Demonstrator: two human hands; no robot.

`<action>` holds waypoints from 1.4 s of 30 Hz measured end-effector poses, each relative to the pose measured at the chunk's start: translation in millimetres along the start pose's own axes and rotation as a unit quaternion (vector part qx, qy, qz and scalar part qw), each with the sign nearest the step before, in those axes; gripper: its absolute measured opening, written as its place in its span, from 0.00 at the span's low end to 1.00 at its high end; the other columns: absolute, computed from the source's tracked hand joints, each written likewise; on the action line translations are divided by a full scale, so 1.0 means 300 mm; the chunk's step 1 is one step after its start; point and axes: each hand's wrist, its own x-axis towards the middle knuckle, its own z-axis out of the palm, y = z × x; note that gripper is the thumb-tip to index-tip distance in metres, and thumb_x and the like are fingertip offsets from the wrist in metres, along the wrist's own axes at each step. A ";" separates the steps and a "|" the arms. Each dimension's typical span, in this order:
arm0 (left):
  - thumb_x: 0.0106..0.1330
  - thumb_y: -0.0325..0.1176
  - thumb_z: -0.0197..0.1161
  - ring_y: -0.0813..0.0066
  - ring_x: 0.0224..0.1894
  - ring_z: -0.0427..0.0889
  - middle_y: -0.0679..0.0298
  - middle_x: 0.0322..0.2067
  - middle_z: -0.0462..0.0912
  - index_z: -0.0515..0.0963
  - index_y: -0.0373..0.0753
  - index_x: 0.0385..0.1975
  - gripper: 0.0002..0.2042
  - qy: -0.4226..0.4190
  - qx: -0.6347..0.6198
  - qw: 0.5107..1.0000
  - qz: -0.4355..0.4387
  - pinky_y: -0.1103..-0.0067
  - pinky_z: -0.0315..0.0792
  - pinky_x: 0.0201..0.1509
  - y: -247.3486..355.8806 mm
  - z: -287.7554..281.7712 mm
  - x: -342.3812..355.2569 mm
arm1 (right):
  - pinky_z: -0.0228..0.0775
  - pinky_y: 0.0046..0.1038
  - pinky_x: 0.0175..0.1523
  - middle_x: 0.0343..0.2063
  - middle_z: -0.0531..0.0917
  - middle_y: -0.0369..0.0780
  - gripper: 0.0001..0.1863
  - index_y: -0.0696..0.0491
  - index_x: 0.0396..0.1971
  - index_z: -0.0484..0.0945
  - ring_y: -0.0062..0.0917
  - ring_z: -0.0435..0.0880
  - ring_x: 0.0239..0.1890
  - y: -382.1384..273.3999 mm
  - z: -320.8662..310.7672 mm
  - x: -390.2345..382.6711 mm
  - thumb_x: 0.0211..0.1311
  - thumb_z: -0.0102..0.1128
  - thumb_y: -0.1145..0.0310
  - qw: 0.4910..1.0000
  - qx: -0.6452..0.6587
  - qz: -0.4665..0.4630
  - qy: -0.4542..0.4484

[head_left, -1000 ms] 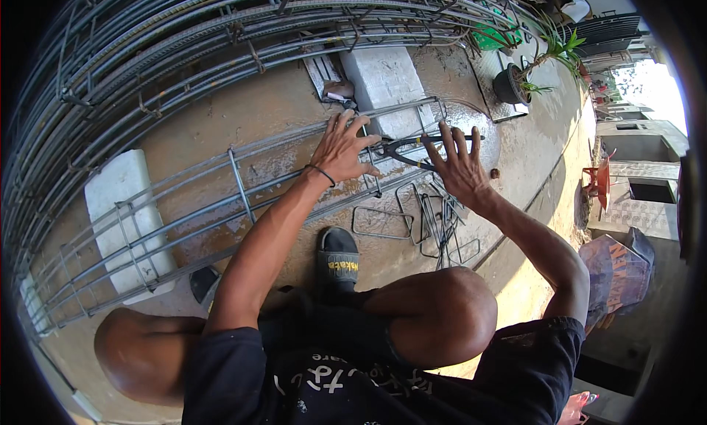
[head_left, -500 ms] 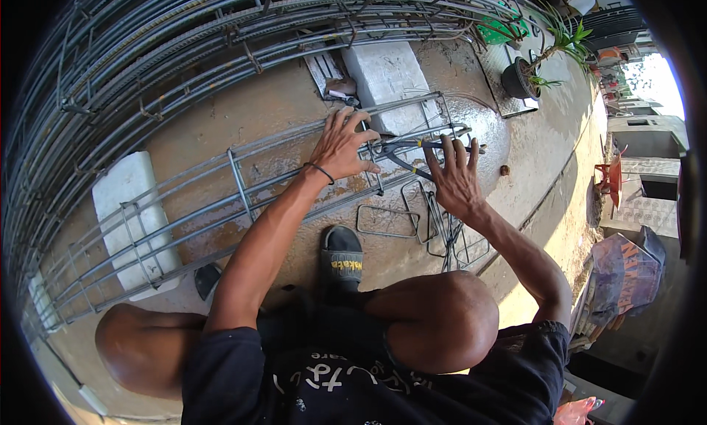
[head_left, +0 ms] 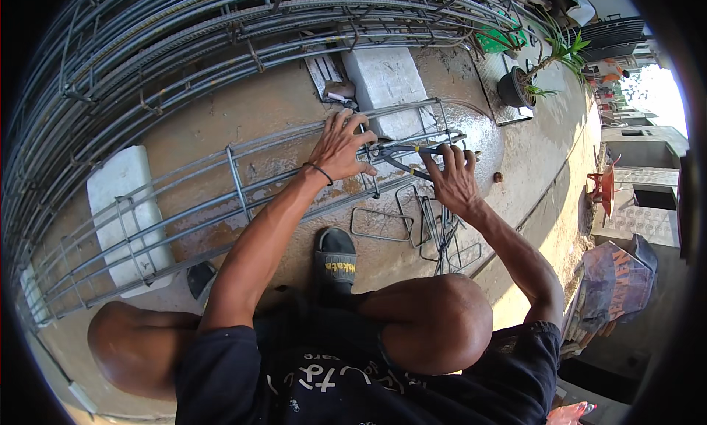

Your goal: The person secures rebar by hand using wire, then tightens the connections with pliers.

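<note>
My left hand [head_left: 340, 151] is curled over a cross stirrup of a long, slim rebar cage [head_left: 239, 180], its thumb on the near side. Pincers [head_left: 405, 166] with dark handles and yellow marks are in my right hand [head_left: 455, 182], my fingers bent over the handles. The jaws sit at the stirrup beside my left hand, with the handles spread apart. Whatever the jaws bite on is too small to make out. Lying on the floor nearer me, several loose wire stirrups [head_left: 443, 237] form a heap.
White blocks [head_left: 388, 75] support the cage, one at the right and another block [head_left: 110, 178] at the left. Stacked rebar cages [head_left: 184, 53] fill the far left. A potted plant [head_left: 514, 88] stands far right. My sandalled foot [head_left: 335, 259] is close to the cage.
The whole view has shifted slightly. My right fingers have drawn in closer on the pincers' handles. My left hand keeps its place on the cage.
</note>
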 end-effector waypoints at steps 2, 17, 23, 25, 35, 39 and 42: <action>0.34 0.56 0.74 0.51 0.64 0.55 0.59 0.54 0.67 0.79 0.48 0.41 0.32 0.006 -0.002 1.000 0.004 0.56 0.51 0.67 -0.004 -0.001 -0.003 | 0.54 0.52 0.53 0.49 0.66 0.51 0.27 0.50 0.57 0.66 0.41 0.66 0.51 0.010 -0.006 0.012 0.53 0.50 0.74 0.999 -0.028 -0.017 0.001; 0.34 0.56 0.74 0.53 0.65 0.57 0.58 0.51 0.70 0.76 0.41 0.45 0.36 0.011 0.013 1.000 0.015 0.56 0.50 0.67 -0.004 -0.011 0.003 | 0.73 0.40 0.41 0.31 0.80 0.51 0.13 0.66 0.30 0.76 0.39 0.81 0.38 0.017 -0.303 0.257 0.46 0.52 0.73 0.936 0.077 0.044 -0.341; 0.35 0.56 0.73 0.53 0.65 0.56 0.58 0.52 0.68 0.74 0.40 0.47 0.37 -0.004 0.006 1.000 0.010 0.55 0.49 0.68 -0.007 -0.007 0.001 | 0.66 0.29 0.26 0.23 0.72 0.40 0.12 0.61 0.26 0.71 0.24 0.73 0.24 0.060 -0.256 0.261 0.35 0.43 0.82 0.516 0.526 0.284 -0.614; 0.35 0.55 0.74 0.53 0.65 0.56 0.58 0.53 0.68 0.74 0.40 0.47 0.37 -0.007 0.001 1.000 0.009 0.55 0.48 0.68 0.001 -0.013 0.005 | 0.59 0.24 0.24 0.21 0.63 0.35 0.14 0.58 0.26 0.65 0.19 0.61 0.20 0.056 -0.236 0.227 0.32 0.40 0.85 0.311 0.670 0.345 -0.579; 0.41 0.56 0.70 0.56 0.66 0.56 0.61 0.55 0.68 0.76 0.50 0.48 0.32 0.008 0.002 0.999 0.041 0.54 0.45 0.70 0.010 -0.014 -0.004 | 0.77 0.32 0.32 0.28 0.78 0.48 0.18 0.66 0.42 0.71 0.32 0.81 0.26 0.041 -0.282 0.261 0.47 0.49 0.79 0.419 0.626 0.330 -0.569; 0.54 0.53 0.63 0.60 0.64 0.62 0.65 0.50 0.74 0.78 0.49 0.47 0.23 0.047 0.036 0.993 0.106 0.52 0.45 0.70 0.023 0.012 -0.021 | 0.79 0.35 0.33 0.28 0.81 0.51 0.25 0.65 0.50 0.67 0.36 0.84 0.29 0.043 -0.319 0.270 0.52 0.58 0.70 0.498 0.586 0.310 -0.559; 0.61 0.49 0.58 0.62 0.60 0.68 0.66 0.44 0.79 0.77 0.45 0.46 0.19 0.048 0.075 0.989 0.120 0.51 0.49 0.68 0.020 0.031 -0.036 | 0.78 0.35 0.29 0.28 0.80 0.53 0.34 0.63 0.57 0.60 0.36 0.83 0.27 0.005 -0.385 0.256 0.49 0.63 0.71 0.682 0.486 0.249 -0.486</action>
